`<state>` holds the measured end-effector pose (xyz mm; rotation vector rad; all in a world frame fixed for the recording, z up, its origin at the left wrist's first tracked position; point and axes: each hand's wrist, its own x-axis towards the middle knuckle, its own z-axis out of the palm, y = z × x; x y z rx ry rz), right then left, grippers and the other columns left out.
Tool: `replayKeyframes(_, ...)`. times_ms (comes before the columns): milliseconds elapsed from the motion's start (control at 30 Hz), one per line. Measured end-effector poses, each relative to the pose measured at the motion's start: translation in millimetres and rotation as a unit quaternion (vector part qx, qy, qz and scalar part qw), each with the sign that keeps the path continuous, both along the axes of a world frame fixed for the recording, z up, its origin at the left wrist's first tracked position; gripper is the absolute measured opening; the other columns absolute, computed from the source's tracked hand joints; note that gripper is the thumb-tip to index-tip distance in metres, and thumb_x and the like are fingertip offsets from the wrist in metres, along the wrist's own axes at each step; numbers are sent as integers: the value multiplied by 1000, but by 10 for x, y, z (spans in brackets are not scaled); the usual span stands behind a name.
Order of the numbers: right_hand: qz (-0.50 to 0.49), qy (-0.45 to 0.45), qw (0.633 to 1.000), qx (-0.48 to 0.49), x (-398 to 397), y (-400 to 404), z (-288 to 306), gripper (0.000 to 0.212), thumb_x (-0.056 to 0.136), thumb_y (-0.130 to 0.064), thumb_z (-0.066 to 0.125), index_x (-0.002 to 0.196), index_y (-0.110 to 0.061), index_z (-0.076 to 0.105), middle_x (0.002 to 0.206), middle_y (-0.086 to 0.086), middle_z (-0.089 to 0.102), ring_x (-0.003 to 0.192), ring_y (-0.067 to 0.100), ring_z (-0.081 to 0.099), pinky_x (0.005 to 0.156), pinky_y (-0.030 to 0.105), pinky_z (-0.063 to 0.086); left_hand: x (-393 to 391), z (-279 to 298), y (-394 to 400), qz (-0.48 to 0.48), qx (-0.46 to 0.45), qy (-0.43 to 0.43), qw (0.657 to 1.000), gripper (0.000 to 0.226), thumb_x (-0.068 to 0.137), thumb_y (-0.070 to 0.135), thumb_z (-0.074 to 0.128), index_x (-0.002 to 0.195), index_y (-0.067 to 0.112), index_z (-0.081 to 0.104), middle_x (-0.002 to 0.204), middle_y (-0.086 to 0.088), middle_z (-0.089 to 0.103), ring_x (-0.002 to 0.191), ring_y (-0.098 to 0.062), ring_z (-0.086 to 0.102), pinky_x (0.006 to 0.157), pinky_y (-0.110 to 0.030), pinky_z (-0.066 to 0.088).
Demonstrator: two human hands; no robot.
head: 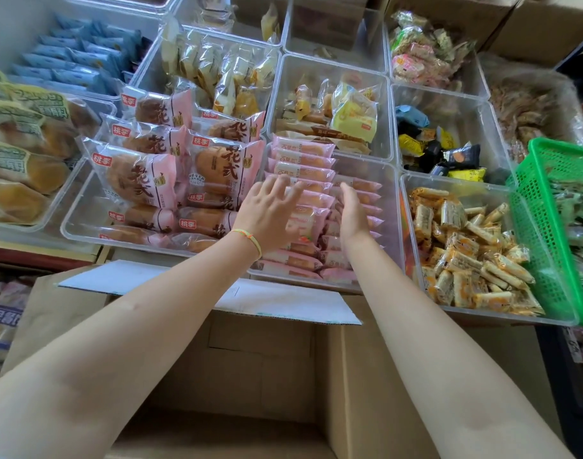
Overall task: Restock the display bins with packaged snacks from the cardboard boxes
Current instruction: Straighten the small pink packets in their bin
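A clear plastic bin point(391, 226) in the front middle holds two rows of small pink snack packs point(303, 160). My left hand point(270, 213) lies flat with spread fingers on top of the left row. My right hand point(353, 213) stands edge-on between the two rows, fingers straight, touching the packs of the right row point(366, 186). Neither hand holds a pack. Below my forearms stands an open cardboard box point(250, 369); the part of its inside that shows has no packs in it.
Large pink bread packs point(144, 173) fill the bin to the left. Orange-and-white wrapped bars point(465, 256) fill the bin on the right, next to a green mesh basket point(548, 226). More clear bins with mixed snacks stand behind.
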<state>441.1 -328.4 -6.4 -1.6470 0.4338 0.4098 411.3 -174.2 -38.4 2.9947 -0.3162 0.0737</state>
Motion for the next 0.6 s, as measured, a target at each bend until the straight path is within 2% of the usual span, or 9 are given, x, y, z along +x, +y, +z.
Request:
replayKeyframes(33, -13, -2, 1000, 3, 59, 6, 31, 50, 105, -42, 38, 147, -15, 43, 143, 5, 49, 141, 29, 39, 99, 29, 34, 60, -24, 12, -7, 23, 21, 1000, 87, 86, 57, 57, 155, 21, 18, 158, -17, 23, 146, -34, 19, 117, -44, 21)
replayKeyframes(100, -37, -14, 999, 14, 159, 58, 109, 56, 107, -39, 32, 152, -6, 33, 155, 13, 36, 146, 32, 28, 105, 28, 29, 182, -126, 25, -17, 64, 56, 996, 102, 86, 67, 53, 157, 26, -8, 164, -14, -6, 151, -35, -6, 122, -51, 3)
replayKeyframes(167, -52, 6, 998, 38, 243, 117, 139, 60, 106, -48, 28, 153, -11, 34, 159, 11, 31, 149, 31, 23, 116, 37, 19, 261, -221, 37, -24, 82, 68, 994, 102, 88, 68, 49, 155, 29, -18, 163, -14, -17, 149, -37, -15, 121, -54, -1)
replayKeyframes(267, -50, 15, 998, 47, 308, 207, 125, 69, 99, -59, 33, 149, -11, 40, 157, 14, 32, 146, 35, 27, 117, 46, 22, 298, -282, 68, -22, 101, 64, 993, 94, 94, 52, 49, 154, 30, -19, 162, -13, -19, 149, -40, -16, 121, -56, -2)
replayKeyframes(333, -41, 23, 998, 34, 324, 228, 153, 69, 100, -60, 35, 151, -13, 36, 161, 14, 25, 148, 34, 21, 117, 45, 20, 301, -295, 81, -23, 100, 65, 993, 91, 93, 46, 47, 154, 31, -18, 163, -13, -19, 148, -40, -16, 120, -56, -2)
replayKeyframes(400, -45, 19, 998, 45, 350, 204, 134, 58, 105, -50, 29, 150, -14, 35, 161, 14, 24, 148, 32, 19, 114, 40, 23, 306, -306, 86, -25, 96, 65, 993, 90, 93, 47, 46, 154, 32, -18, 163, -12, -19, 148, -40, -16, 120, -57, -3)
replayKeyframes(467, -70, 35, 996, 34, 297, 203, 145, 55, 107, -47, 25, 149, -13, 38, 156, 14, 34, 147, 32, 23, 111, 37, 26, 317, -331, 94, -26, 99, 62, 993, 90, 94, 50, 46, 154, 33, -19, 163, -12, -20, 148, -40, -16, 120, -57, -4)
replayKeyframes(533, -36, 34, 998, 48, 341, 144, -6, 59, 106, -52, 26, 151, -16, 35, 146, 11, 46, 145, 34, 29, 108, 36, 28, 331, -337, 89, -25, 104, 67, 992, 93, 92, 61, 45, 154, 34, -19, 162, -12, -20, 148, -40, -16, 120, -57, -4)
replayKeyframes(600, -14, 36, 996, 83, 288, 158, 11, 67, 100, -62, 31, 154, -22, 32, 156, 7, 38, 147, 29, 29, 108, 37, 26, 343, -296, 82, -29, 111, 82, 990, 95, 89, 68, 44, 154, 34, -18, 163, -12, -19, 149, -40, -15, 120, -58, -3)
